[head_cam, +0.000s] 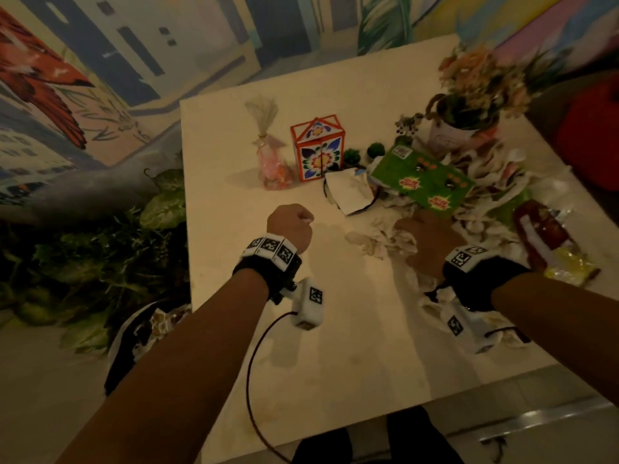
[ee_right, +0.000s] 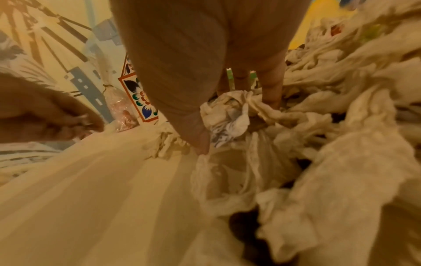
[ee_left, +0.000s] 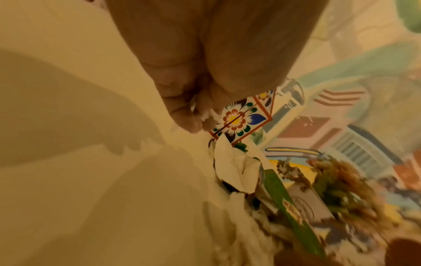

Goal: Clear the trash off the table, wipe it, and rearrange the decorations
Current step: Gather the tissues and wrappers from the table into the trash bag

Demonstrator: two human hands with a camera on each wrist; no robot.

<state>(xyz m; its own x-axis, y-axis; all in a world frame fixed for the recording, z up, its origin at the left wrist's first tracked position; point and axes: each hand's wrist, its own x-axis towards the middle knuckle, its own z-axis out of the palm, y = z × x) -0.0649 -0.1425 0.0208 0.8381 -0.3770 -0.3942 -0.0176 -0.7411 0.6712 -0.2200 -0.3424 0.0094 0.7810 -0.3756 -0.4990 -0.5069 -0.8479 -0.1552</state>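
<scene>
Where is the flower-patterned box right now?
Head view: the flower-patterned box stands upright mid-table, between the pink wrapped bundle on its left and two small green plants on its right.

This looks like a café or small eatery: painted murals [head_cam: 100,61] of buildings, leaves and a red bird cover the walls from nine to twelve o'clock, and the pale counter [head_cam: 234,162] carries a potted flower arrangement [head_cam: 469,92], used napkins [head_cam: 395,242] and snack wrappers [head_cam: 542,229].
</scene>
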